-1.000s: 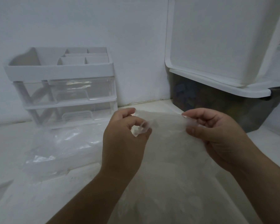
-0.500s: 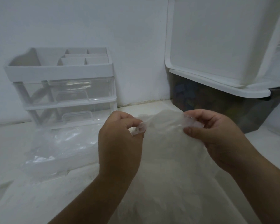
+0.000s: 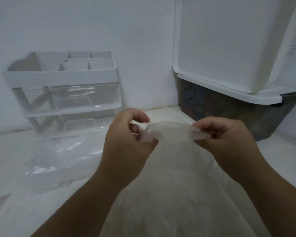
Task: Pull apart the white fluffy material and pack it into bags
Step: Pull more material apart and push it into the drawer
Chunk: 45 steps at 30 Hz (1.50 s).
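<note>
We've got the bag [image 3: 169, 134] centre near, stuffed with white fluffy material [image 3: 178, 194]. Left hand [image 3: 125, 147] pinches the left end of its mouth, right hand [image 3: 229, 142] the right end, fingers curled on film. Film likely thin, slippery; fill light, springy. Grip the rim near both corners. Spare bags [image 3: 58, 156] lie left.

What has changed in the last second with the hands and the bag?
The left hand lifted its forefinger off the top edge of the translucent plastic bag of white fluffy material, still pinching it with thumb and other fingers. The right hand keeps its pinch. The white drawer organiser and dark storage bin are unmoved.
</note>
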{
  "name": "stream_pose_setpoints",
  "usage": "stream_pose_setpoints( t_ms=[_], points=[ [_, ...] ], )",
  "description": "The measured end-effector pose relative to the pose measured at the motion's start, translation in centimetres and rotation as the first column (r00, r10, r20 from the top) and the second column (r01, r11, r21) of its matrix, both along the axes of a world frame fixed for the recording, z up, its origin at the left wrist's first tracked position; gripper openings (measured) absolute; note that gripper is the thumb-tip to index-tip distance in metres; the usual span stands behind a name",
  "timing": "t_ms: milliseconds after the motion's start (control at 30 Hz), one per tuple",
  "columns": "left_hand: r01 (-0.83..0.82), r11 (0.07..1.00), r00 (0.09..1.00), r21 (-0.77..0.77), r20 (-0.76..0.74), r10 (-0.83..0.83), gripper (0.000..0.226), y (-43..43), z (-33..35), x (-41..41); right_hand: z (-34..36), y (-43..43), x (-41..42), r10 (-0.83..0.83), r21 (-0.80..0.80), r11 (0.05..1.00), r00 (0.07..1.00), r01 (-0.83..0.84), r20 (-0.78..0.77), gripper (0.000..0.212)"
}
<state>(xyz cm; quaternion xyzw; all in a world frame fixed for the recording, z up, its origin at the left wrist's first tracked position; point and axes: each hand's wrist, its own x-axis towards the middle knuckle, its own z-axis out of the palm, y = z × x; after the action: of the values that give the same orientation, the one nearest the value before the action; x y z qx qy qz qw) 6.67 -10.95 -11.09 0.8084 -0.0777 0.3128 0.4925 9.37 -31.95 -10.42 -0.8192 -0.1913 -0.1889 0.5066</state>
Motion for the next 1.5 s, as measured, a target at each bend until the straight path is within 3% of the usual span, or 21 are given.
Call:
stream_pose_setpoints(
  t_ms=[100, 200, 333, 433, 533, 633, 733, 800, 900, 1067, 1200, 1367, 1500],
  points=[
    [0.093, 0.996, 0.976, -0.015, -0.196, -0.094, 0.063, 0.1, 0.2, -0.1, 0.1, 0.3, -0.4, 0.102, 0.076, 0.992, 0.994, -0.1, -0.025, 0.021],
    [0.147, 0.985, 0.968, 0.094, -0.22, -0.123, 0.031, 0.2, 0.2, 0.1, 0.1, 0.4, -0.6, 0.22, 0.252, 0.948, 0.972, -0.194, -0.077, 0.026],
    [0.086, 0.991, 0.977, -0.105, -0.184, -0.104, 0.017, 0.3, 0.6, 0.2, 0.0, -0.1, -0.1, 0.26, 0.371, 0.915, 0.932, -0.155, -0.251, 0.052],
    [0.094, 0.956, 0.959, -0.279, -0.233, -0.162, 0.01, 1.0, 1.3, 0.3, 0.1, -0.3, 0.2, 0.169, 0.372, 0.926, 0.949, -0.061, -0.266, 0.033],
    [0.146, 0.924, 0.93, -0.354, -0.269, -0.251, 0.008, 1.7, 1.8, 0.4, 0.6, 0.1, 0.3, 0.163, 0.364, 0.929, 0.954, -0.062, -0.253, 0.01],
    [0.16, 0.881, 0.908, -0.445, -0.284, -0.308, 0.013, 2.2, 2.4, 0.3, 2.5, 0.7, 0.2, 0.209, 0.311, 0.943, 0.937, -0.117, -0.281, 0.014],
    [0.194, 0.853, 0.905, -0.485, -0.247, -0.346, 0.016, 2.9, 2.8, 0.4, 5.2, 1.3, 0.4, 0.281, 0.184, 0.956, 0.893, -0.228, -0.351, 0.033],
    [0.226, 0.826, 0.902, -0.517, -0.21, -0.378, 0.014, 3.2, 3.1, 0.3, 6.7, 1.8, 1.0, 0.259, 0.13, 0.965, 0.889, -0.226, -0.379, 0.022],
    [0.245, 0.796, 0.9, -0.554, -0.176, -0.399, 0.034, 3.6, 3.5, 0.1, 7.9, 2.4, 1.6, 0.262, 0.129, 0.965, 0.87, -0.228, -0.419, 0.015],
    [0.247, 0.8, 0.91, -0.546, -0.152, -0.385, 0.022, 3.8, 4.2, -0.2, 8.0, 3.8, 1.6, 0.295, 0.007, 0.946, 0.854, -0.323, -0.428, 0.008],
    [0.17, 0.864, 0.95, -0.474, -0.155, -0.272, 0.042, 4.0, 4.2, -0.1, 8.0, 4.1, 2.3, 0.28, 0.074, 0.959, 0.884, -0.273, -0.373, 0.01],
    [0.199, 0.852, 0.974, -0.483, 0.005, -0.225, 0.027, 4.2, 4.6, -0.2, 7.4, 4.3, 3.0, 0.311, 0.08, 0.949, 0.855, -0.306, -0.414, 0.029],
    [0.27, 0.883, 0.96, -0.385, 0.038, -0.277, 0.02, 4.6, 4.6, -0.2, 7.1, 4.1, 3.4, 0.306, 0.096, 0.951, 0.859, -0.293, -0.41, 0.029]
  ],
)
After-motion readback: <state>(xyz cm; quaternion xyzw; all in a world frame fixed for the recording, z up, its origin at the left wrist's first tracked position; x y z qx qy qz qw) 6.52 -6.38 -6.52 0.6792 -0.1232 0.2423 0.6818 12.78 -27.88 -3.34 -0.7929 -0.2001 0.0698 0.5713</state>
